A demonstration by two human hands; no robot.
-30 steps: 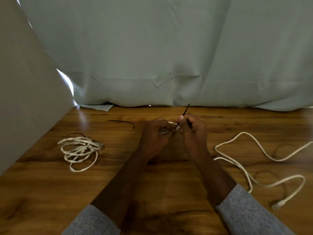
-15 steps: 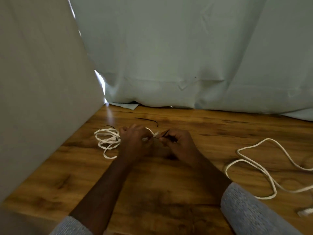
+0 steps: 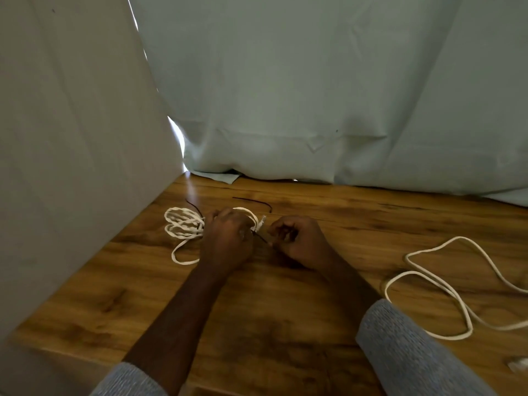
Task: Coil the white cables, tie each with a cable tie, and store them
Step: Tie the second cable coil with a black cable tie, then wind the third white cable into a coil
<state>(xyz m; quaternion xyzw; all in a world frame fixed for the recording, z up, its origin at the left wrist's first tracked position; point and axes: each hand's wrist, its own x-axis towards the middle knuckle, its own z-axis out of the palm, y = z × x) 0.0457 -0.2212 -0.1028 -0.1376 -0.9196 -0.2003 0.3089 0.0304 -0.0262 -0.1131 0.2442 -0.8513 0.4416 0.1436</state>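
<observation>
Starting at 9 o'clock: a tied coil (image 3: 183, 228) lies by the wall panel (image 3: 71, 138). Just right of it, the left hand (image 3: 227, 238) grips a second bundle (image 3: 251, 217), fingers curled round it. The right hand (image 3: 300, 241) pinches a black tie (image 3: 261, 238) between them. A spare tie (image 3: 253, 200) sits at 12, and a loose cable (image 3: 445, 284) sprawls at 3. Cable looks soft and springy, so I'd grab it across all the loops.
</observation>
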